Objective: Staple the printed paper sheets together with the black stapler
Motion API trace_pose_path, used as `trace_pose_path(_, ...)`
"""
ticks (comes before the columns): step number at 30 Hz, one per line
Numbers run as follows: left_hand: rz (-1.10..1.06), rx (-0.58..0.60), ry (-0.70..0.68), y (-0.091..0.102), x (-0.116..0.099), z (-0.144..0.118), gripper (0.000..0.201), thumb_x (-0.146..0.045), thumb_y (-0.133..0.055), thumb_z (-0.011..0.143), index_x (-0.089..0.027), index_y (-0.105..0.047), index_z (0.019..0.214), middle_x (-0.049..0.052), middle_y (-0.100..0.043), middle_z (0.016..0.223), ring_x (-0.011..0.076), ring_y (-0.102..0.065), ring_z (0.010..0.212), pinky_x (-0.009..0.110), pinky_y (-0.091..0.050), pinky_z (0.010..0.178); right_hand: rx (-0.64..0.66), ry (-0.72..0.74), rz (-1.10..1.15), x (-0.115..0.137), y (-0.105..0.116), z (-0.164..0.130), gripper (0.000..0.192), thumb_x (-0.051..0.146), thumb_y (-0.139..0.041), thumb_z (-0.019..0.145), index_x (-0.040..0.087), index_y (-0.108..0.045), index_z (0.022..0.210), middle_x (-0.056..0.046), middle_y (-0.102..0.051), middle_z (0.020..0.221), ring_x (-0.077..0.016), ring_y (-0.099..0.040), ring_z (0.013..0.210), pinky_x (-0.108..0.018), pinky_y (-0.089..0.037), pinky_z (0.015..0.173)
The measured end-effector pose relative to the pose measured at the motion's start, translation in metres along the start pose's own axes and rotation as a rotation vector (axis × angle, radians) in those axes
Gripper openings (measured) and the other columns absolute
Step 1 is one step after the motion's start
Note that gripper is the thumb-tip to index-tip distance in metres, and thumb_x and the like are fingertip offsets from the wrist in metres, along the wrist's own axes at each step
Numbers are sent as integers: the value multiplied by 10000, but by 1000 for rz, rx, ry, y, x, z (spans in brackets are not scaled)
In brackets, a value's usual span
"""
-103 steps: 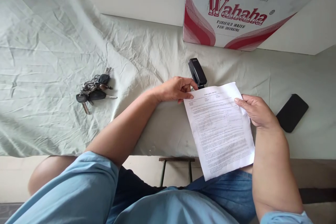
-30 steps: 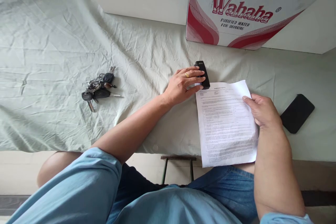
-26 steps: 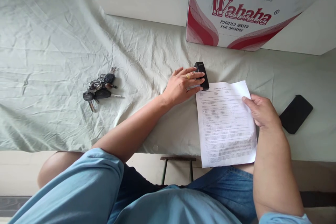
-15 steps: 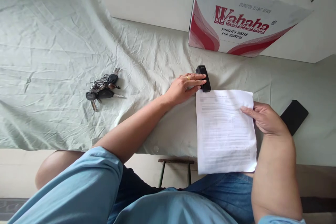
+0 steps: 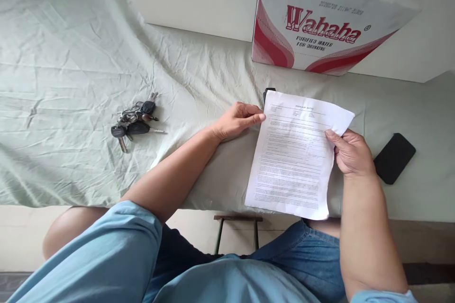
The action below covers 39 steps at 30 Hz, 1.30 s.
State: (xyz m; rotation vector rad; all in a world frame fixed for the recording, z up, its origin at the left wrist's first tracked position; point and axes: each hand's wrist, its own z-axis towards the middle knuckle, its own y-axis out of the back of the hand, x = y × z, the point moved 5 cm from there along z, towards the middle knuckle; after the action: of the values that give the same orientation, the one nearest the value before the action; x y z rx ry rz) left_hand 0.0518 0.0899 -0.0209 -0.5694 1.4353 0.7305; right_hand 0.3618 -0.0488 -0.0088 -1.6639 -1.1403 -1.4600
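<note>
1. Holding a white printed paper sheet [image 5: 295, 151] between both hands above the near edge of the tabletop [image 5: 71, 104], which is draped in wrinkled pale green cloth.
2. Left hand [image 5: 236, 120] curled at the sheet's upper left edge, fingertips pinching or pressing the paper there; exact grip hard to tell from this angle.
3. Right hand [image 5: 350, 154] closed on the sheet's right edge, thumb on top and fingers underneath.
4. Lying almost wholly hidden behind the sheet's top left corner: a small black stapler [image 5: 268, 91], only its far end showing, just beyond the left hand.
5. Risking a crumpled or torn corner if either hand pulls sideways while the other holds fast, since the paper is thin and stretched between two grips.
6. Risking a knock to the stapler too, because the lifted sheet blocks sight of it.
7. Resting well apart to the left: a bunch of keys with black fobs [image 5: 133, 120].
8. Lying near the right hand on the cloth: a black smartphone [image 5: 394, 158].
9. Standing at the back against the wall: a white and red cardboard box marked for drinking water [image 5: 320, 28], close behind the stapler and limiting room beyond the paper.
</note>
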Motion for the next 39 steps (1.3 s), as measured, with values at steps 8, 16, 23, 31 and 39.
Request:
trace_pose_path(8,12,-131,39,5,14,5,715,-756,-1023,751,-223,-552,672,-44,-443,652,104,-374,632,328,-265,598,27,-43,-31,-17,8,2,553,628,-1128,652,250,-887,978,-79,-937,1033,-361,-900,1080,-572,-729,1066)
trace_pose_path(16,-82,-125,-11,3,6,2,702,-889,-866,886,-233,-635,789,23,-638,751,177,-604,700,365,-430,632,-72,6,-31,-19,19,10,574,562,-1171,538,277,-872,937,-33,-934,1067,-314,-870,1032,-528,-712,1079)
trace_pose_path(23,-131,-65,8,2,5,-1,737,-926,-767,948,-199,-759,828,60,-774,752,187,-709,679,332,-542,593,-86,159,-83,-5,14,4,428,582,-1108,673,303,-846,864,-8,-860,903,-314,-834,1046,-521,-690,1054)
trace_pose_path(31,-157,-129,-5,7,19,2,591,-760,-994,838,-193,-877,954,87,-900,947,227,-833,815,367,-693,726,-198,182,-66,-4,20,7,483,610,-1134,624,301,-814,813,20,-759,777,-194,-637,707,-388,-599,711)
trace_pose_path(39,-177,-113,36,5,17,-1,721,-891,-765,981,-182,-786,851,82,-819,791,207,-784,705,333,-595,611,-232,265,-150,-1,25,9,480,621,-1106,679,286,-777,777,43,-661,691,-155,-525,637,-354,-492,628)
